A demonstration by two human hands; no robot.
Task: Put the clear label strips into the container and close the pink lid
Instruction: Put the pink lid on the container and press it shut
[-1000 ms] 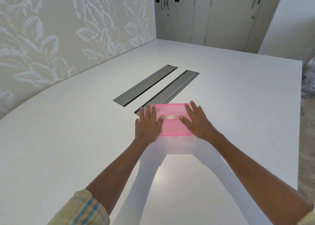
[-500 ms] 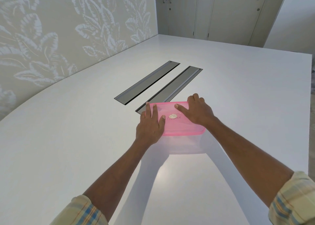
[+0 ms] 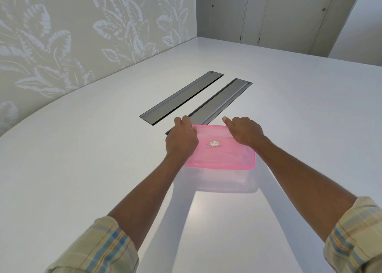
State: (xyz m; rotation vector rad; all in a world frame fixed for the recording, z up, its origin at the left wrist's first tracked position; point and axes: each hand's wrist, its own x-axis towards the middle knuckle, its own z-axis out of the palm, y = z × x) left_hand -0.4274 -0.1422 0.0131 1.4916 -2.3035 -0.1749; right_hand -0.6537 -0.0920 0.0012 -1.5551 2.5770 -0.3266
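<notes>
Your white desk (image 3: 93,159), leaf-print wall (image 3: 72,35)
Two grey hatches (image 3: 182,97) lie ahead of you; pale cabinet doors (image 3: 285,14) stand beyond.

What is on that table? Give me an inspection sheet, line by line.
Surface: white table, glossy.
Job's things: pink lid sits on the clear container; label strips not clearly visible through it.
Clutter: nothing seen.
Hands: left hand and right hand curl over the lid's far corners.
Cables: nothing seen; two grey hatch covers lie flush in the table.
Surroundings: leaf-patterned wall at left, pale doors beyond.
</notes>
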